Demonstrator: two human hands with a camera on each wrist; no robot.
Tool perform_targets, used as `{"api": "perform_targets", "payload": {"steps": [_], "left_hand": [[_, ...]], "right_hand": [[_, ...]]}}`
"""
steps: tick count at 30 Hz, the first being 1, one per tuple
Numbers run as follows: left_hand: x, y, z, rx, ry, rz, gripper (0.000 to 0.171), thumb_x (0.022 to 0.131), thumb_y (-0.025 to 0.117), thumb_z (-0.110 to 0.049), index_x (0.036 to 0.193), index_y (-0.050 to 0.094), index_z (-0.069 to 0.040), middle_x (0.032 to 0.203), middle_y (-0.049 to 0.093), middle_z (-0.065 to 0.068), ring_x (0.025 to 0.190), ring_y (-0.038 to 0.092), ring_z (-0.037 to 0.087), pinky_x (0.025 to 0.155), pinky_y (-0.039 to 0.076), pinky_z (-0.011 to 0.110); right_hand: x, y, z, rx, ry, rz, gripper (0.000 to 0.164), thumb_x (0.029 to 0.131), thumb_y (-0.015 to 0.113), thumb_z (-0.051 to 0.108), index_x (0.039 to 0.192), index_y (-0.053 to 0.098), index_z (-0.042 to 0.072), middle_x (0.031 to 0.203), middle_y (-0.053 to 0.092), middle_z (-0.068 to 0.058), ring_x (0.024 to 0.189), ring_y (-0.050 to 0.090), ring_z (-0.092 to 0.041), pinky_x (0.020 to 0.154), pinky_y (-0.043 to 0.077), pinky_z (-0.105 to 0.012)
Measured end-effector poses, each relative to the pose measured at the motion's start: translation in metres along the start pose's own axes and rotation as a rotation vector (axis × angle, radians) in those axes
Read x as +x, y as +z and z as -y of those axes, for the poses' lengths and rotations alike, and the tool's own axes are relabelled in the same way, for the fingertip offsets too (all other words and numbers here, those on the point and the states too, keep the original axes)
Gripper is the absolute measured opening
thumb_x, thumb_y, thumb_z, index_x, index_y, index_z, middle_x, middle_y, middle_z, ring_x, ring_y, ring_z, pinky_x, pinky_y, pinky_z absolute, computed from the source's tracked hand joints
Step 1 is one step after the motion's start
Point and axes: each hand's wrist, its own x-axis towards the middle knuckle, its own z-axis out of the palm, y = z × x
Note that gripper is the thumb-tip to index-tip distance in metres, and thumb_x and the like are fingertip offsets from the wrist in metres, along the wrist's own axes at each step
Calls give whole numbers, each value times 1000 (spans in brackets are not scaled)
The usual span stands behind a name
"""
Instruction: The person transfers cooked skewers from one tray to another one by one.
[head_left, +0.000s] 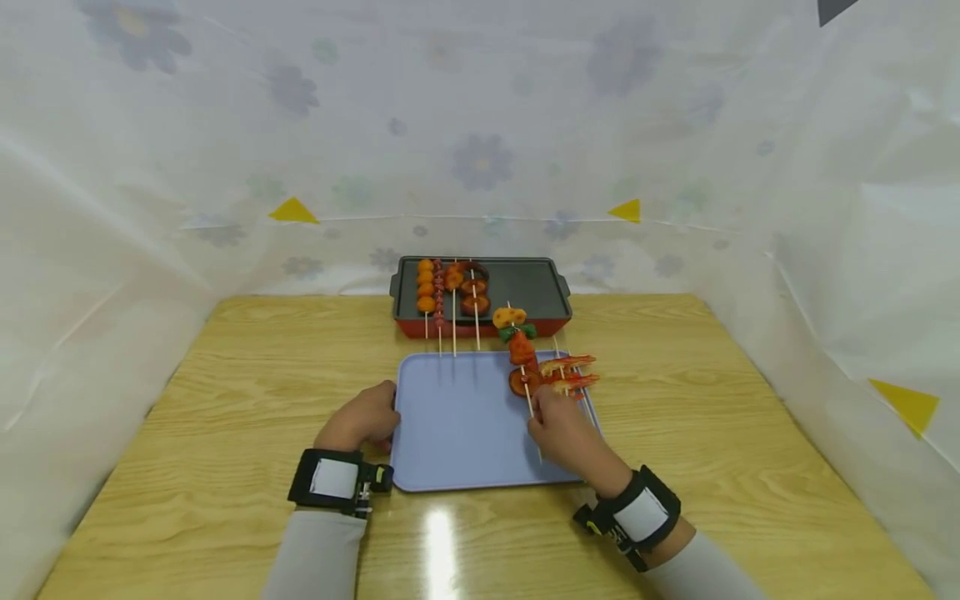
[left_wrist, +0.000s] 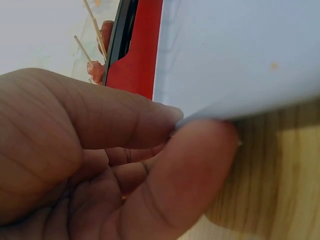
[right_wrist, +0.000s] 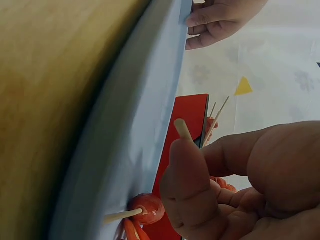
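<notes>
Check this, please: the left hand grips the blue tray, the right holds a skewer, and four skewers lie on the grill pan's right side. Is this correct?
Not quite: the head view shows four skewers on the left side of the grill pan. The left hand grips the blue tray and the right hand holds a skewer.

Between the left hand (head_left: pixel 363 417) and the right hand (head_left: pixel 570 433), the tray (head_left: pixel 465 425) is plain lavender-blue. The mixed skewer (head_left: pixel 521 348) in the right hand shows yellow-orange, dark green, orange-red and brown along a pale wood-coloured stick. Just beyond that hand, the shrimp (head_left: pixel 567 364) are orange-red with yellowish parts. Ahead of both hands, the grill pan (head_left: pixel 525 287) is dark grey inside and red outside; the ball skewer (head_left: pixel 425 286) on it is orange. Beneath the hands, the table (head_left: pixel 262 400) has yellow-tan wood grain.
</notes>
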Motion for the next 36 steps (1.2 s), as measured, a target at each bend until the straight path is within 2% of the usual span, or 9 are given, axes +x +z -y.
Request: {"api": "perform_targets", "payload": {"steps": [6, 12, 23, 36], "left_hand": [[0, 1, 1, 22, 9, 0, 37, 86, 50, 5, 123, 50, 10, 89, 59, 15, 61, 62, 23, 51, 51, 31], [-2, 0, -1, 32, 18, -3, 37, 85, 49, 5, 122, 51, 9, 88, 60, 14, 60, 62, 23, 51, 50, 31], [-2, 1, -3, 17, 16, 8, 37, 86, 49, 6, 122, 51, 10, 89, 60, 15, 62, 62, 23, 52, 51, 31], [-2, -1, -1, 9, 16, 6, 42, 86, 49, 5, 128, 48, 12, 94, 60, 16, 64, 62, 23, 54, 53, 32]], "right_hand": [[-5, 5, -2, -6, 0, 6, 10, 85, 60, -2, 85, 52, 4, 64, 44, 0, 53, 42, -12, 49, 32, -28], [-7, 10, -2, 21, -11, 49, 12, 84, 59, -4, 83, 51, 5, 62, 41, 2, 52, 40, -11, 48, 30, -25], [-6, 14, -8, 94, 47, 130, 7, 85, 58, -3, 85, 54, 3, 60, 41, 2, 49, 39, -10, 47, 30, -26], [-8, 7, 2, 45, 45, 132, 11, 84, 64, 0, 82, 56, 7, 62, 48, 2, 51, 47, -11, 48, 34, -26]]}}
